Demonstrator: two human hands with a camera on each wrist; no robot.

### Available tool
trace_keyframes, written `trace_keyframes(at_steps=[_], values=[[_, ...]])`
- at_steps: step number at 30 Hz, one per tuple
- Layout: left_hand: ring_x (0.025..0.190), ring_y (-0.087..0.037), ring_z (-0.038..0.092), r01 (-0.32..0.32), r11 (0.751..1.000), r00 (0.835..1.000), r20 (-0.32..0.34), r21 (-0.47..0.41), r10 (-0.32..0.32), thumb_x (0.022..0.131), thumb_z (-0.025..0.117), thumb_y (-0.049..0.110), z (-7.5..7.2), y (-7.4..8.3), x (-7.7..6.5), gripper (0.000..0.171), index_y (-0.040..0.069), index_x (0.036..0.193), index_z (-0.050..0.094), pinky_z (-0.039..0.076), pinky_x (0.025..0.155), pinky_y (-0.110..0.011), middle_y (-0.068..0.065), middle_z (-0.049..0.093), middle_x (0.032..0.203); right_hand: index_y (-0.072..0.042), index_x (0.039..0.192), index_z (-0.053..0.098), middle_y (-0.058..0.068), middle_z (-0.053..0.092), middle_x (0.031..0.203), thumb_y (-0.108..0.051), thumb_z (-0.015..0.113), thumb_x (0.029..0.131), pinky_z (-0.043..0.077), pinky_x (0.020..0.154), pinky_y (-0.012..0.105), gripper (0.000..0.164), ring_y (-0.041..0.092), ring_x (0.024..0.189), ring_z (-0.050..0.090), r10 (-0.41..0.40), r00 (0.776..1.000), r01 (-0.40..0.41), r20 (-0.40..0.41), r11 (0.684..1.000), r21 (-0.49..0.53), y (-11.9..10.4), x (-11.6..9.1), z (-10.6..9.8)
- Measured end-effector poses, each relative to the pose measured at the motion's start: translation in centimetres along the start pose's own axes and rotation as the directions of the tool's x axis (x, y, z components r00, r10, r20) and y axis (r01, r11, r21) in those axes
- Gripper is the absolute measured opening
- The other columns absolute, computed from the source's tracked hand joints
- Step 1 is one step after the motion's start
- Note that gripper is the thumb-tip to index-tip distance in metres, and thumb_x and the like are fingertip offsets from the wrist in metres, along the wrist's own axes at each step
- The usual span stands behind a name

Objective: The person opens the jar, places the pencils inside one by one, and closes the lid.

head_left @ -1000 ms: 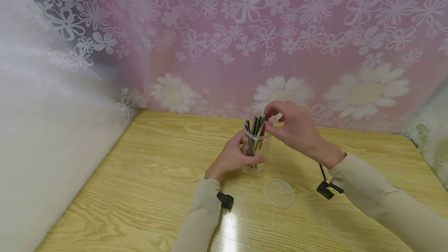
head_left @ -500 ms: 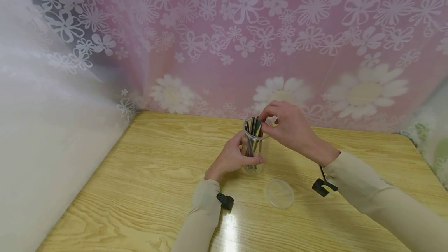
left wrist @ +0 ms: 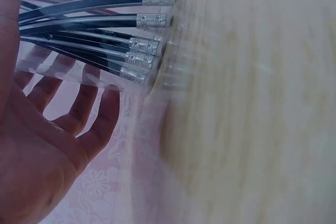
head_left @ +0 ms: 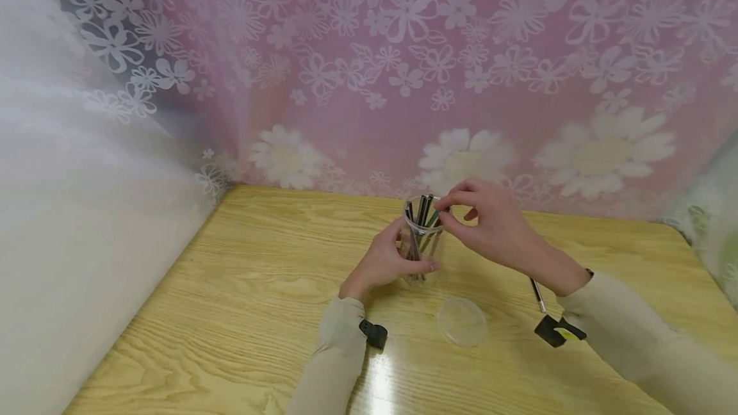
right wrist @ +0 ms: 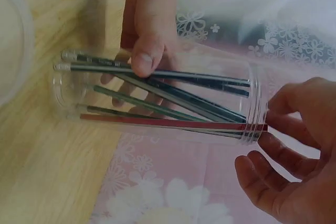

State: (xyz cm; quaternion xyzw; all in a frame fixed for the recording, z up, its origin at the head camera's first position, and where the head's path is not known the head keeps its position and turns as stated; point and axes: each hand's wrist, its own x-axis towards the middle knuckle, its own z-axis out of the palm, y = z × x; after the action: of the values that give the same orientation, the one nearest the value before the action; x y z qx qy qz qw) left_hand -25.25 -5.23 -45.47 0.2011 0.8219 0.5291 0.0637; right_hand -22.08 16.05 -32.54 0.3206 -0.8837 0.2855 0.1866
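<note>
In the head view my left hand grips a clear plastic jar upright on the table, thumb across its front. Several dark pencils with silver ferrules, a green pencil and a red pencil lean inside. Their eraser ends are down at the jar's bottom in the left wrist view. My right hand is at the jar's mouth, thumb and forefinger bent close together at the rim. In the right wrist view the red pencil's tip shows just past the rim, right by my fingertips; I cannot tell whether they pinch it.
A round clear lid lies on the wooden table in front of the jar. One dark pencil lies under my right forearm. Behind the table hangs a pink flowered curtain, close to the jar.
My right hand moved slightly left along the rim, then back right and a little nearer. The red pencil's top, visible at my fingers earlier, is lower in the jar. My left hand has stayed put.
</note>
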Motion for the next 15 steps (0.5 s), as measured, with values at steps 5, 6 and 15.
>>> trace_keyframes(at_steps=[5,6,15], values=[[0.095,-0.011,0.057,0.009,1.0,1.0,-0.005,-0.019,-0.009,0.076,0.09,0.047,0.1,0.1,0.0,0.05,0.034,0.113,0.057,0.047,0.078,-0.036,0.005,0.058,0.107,-0.016,0.113,0.076,-0.001,0.07,0.104,-0.006,0.076,0.09,0.056,0.074,0.03,0.025,0.011,0.093,0.06,-0.009,0.999,0.01,-0.048,1.0,0.019,0.2,-2.1,-0.4],[0.102,-0.01,0.058,0.008,1.0,1.0,-0.007,-0.025,-0.008,0.076,0.09,0.046,0.1,0.1,0.0,0.054,0.037,0.118,0.057,0.048,0.082,-0.037,0.007,0.059,0.112,-0.017,0.113,0.076,-0.002,0.07,0.106,-0.006,0.076,0.091,0.057,0.075,0.028,0.025,0.007,0.095,0.06,0.008,0.998,-0.006,-0.057,1.0,0.026,0.4,-2.5,-0.5],[0.117,-0.009,0.059,-0.015,1.0,1.0,-0.011,-0.027,0.015,0.075,0.092,0.042,0.2,0.1,0.1,0.057,0.035,0.119,0.058,0.05,0.096,-0.042,0.01,0.061,0.119,-0.011,0.116,0.075,0.012,0.074,0.108,-0.012,0.069,0.098,0.047,0.072,0.004,0.019,-0.023,0.091,0.051,0.29,0.948,-0.275,-0.129,0.954,0.119,5.6,-5.8,-1.0]])
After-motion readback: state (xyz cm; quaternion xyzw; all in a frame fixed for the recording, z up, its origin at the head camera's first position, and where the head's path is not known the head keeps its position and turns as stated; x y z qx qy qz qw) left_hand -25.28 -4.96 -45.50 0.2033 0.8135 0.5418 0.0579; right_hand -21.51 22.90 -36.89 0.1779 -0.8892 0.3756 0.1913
